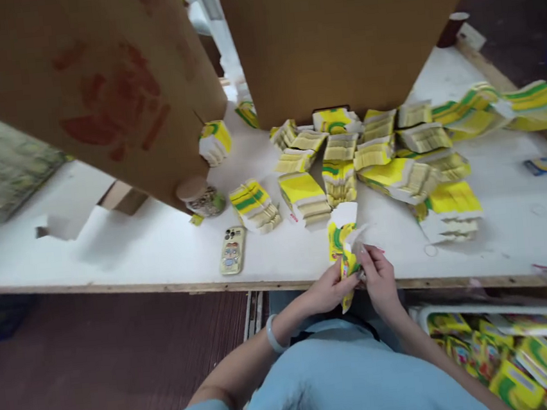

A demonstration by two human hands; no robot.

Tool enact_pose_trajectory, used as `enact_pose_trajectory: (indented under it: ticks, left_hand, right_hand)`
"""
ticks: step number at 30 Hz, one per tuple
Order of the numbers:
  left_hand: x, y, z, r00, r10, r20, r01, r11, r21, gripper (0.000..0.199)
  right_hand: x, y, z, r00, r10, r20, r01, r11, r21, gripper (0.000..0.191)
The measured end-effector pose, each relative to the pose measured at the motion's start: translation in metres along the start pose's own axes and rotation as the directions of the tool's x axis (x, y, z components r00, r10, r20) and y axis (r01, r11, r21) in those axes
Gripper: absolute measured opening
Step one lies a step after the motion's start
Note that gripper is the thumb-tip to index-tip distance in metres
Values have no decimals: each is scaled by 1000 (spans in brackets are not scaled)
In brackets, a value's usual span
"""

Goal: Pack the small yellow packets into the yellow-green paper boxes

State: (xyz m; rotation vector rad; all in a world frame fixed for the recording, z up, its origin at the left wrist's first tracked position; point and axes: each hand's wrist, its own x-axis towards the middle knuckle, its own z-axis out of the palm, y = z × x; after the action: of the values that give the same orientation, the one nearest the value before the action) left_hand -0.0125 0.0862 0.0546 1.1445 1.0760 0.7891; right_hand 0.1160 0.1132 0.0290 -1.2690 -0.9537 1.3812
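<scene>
At the table's front edge, my left hand is closed around a small yellow-and-green carton, tilted, with white flaps standing open at its upper end. My right hand is closed in a pinch at the carton's right side, beside a whitish flap; what lies between its fingertips is too small and blurred to name. Just beyond the hands lie stacks of flat, folded yellow-and-green cartons, several of them fanned out in rows.
Two tall brown cardboard boxes stand at the back. A phone lies left of the carton stacks, near a lidded jar. At lower right, a white bin holds many yellow-green packs. Long carton strips extend over the right side.
</scene>
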Motion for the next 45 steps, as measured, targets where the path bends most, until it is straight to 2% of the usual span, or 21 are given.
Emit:
enact_pose_trajectory:
  ticks: [4, 7, 11, 15, 17, 22, 26, 27, 29, 31, 34, 35, 37, 40, 43, 45]
  left_hand:
    - [4, -2, -1, 999, -45, 21, 48, 987, -156, 57]
    - [4, -4, 2, 997, -78, 28, 82, 973, -215, 60]
    - [-5, -10, 11, 993, -68, -100, 45, 974, -222, 66]
    - [-18, -22, 18, 980, -25, -195, -7, 987, -163, 91]
    - [-22, -26, 16, 983, -8, -186, -17, 991, -132, 87]
    - [-23, -27, 8, 995, -6, -104, -2, 997, -74, 59]
    - [-24, -23, 6, 996, 25, -82, -29, 998, -50, 49]
    - [-25, -23, 7, 995, 27, -94, -33, 997, -68, 51]
    - [-26, -24, 8, 993, 30, -118, -43, 993, -106, 64]
    - [-27, -25, 9, 990, 76, -119, -87, 993, -84, 71]
    - [-28, -23, 7, 984, 142, -111, -142, 990, 9, 61]
    - [-28, -22, 6, 984, 141, -111, -139, 990, 28, 59]
    - [-26, -19, 4, 988, 116, -100, -111, 993, 49, 53]
    - [-22, -15, 3, 993, 96, -70, -92, 993, 68, 52]
    - [-22, -13, 3, 993, 96, -76, -91, 994, 65, 52]
    - [-24, -14, 5, 989, 98, -111, -91, 993, 69, 52]
  right_hand:
    - [1, -7, -4, 994, 101, -29, -99, 993, 64, 43]
    - [-4, -11, -10, 992, 126, 2, -126, 988, 86, 40]
    - [-17, -10, -19, 999, 25, 35, -29, 993, 112, 55]
    - [-32, -3, -29, 1000, -4, 26, 1, 995, 101, 44]
    - [-36, 0, -33, 998, 10, 69, -17, 996, 92, 40]
    - [-35, 5, -43, 976, 51, 210, -62, 997, 44, 24]
    - [-36, 3, -44, 987, -2, 159, 5, 1000, -18, 26]
    - [-37, 1, -44, 992, -14, 128, 17, 1000, -23, 24]
    - [-38, -5, -46, 995, -45, 94, 51, 997, -57, 32]
    - [-37, -12, -51, 980, -100, 170, 121, 986, -118, 36]
    - [-36, -20, -60, 930, -116, 349, 181, 970, -160, 30]
    - [-37, -21, -62, 924, -82, 375, 150, 977, -154, 32]
    - [-38, -22, -62, 916, 40, 399, 9, 993, -120, 38]
    - [-39, -23, -58, 874, 206, 440, -207, 977, -46, 46]
    - [-34, -27, -60, 846, 268, 461, -294, 956, -15, 44]
    - [-29, -31, -64, 800, 308, 515, -355, 935, -7, 46]
